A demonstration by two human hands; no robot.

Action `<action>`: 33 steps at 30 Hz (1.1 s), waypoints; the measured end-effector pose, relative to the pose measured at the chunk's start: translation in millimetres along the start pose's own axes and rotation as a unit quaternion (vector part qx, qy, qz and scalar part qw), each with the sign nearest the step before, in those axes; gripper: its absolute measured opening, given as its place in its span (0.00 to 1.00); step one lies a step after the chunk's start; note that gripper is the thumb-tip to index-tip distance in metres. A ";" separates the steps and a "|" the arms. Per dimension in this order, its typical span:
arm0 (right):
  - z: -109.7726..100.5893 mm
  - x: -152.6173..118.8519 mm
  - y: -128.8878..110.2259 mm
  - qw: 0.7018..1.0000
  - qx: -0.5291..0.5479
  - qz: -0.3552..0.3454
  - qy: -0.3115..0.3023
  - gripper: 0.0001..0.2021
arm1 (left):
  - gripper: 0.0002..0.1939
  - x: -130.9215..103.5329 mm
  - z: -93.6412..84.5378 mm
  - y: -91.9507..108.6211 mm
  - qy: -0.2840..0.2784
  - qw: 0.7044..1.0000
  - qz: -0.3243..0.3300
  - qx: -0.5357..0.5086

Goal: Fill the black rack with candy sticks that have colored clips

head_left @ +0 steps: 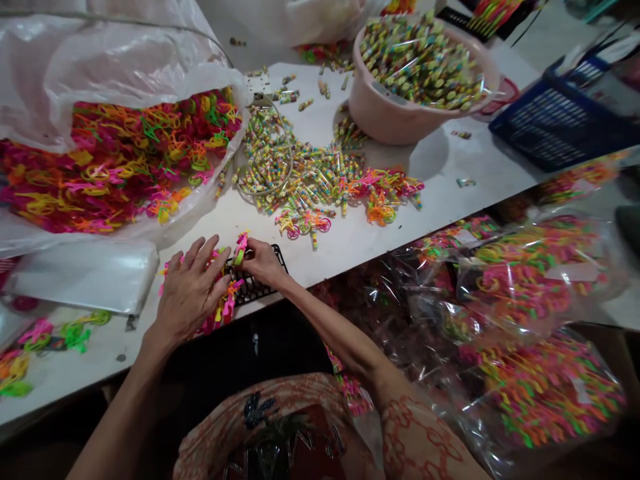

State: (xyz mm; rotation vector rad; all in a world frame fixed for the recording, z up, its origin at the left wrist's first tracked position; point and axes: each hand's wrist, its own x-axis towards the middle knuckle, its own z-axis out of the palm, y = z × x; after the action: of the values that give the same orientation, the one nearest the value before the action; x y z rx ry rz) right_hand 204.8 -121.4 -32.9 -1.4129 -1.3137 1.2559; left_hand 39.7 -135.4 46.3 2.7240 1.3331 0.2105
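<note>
My right hand [263, 262] pinches a pink-and-lime plastic piece [241, 248] | at its 8 o'clock, my left hand [193, 288] lies open, fingers spread, over pink-and-yellow pieces [228, 303]

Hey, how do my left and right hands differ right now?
Your left hand is spread palm-down over colourful plastic pieces, while your right hand pinches a pink-and-green piece. The left hand's fingers are extended; the right hand's are bent. Both hands are bare and close to the black rack.
</note>
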 end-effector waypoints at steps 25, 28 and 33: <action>-139.4 -33.9 -5.1 0.900 -0.361 0.172 0.174 0.02 | 0.22 -5.0 1.1 4.7 0.028 0.997 0.065 -0.033; -118.8 -46.4 3.3 0.965 -0.100 0.144 0.195 0.07 | 0.21 -8.8 2.6 7.7 0.004 0.997 0.074 -0.025; -64.8 -71.1 -3.0 0.960 0.233 0.124 0.094 0.19 | 0.19 -9.5 6.7 5.2 0.002 0.997 0.071 0.004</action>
State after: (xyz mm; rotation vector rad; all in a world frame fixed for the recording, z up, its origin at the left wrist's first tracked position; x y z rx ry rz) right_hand 270.8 -187.4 -9.3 -1.3361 -0.6662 1.4395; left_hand 39.0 -146.3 39.7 2.8286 1.1443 0.2233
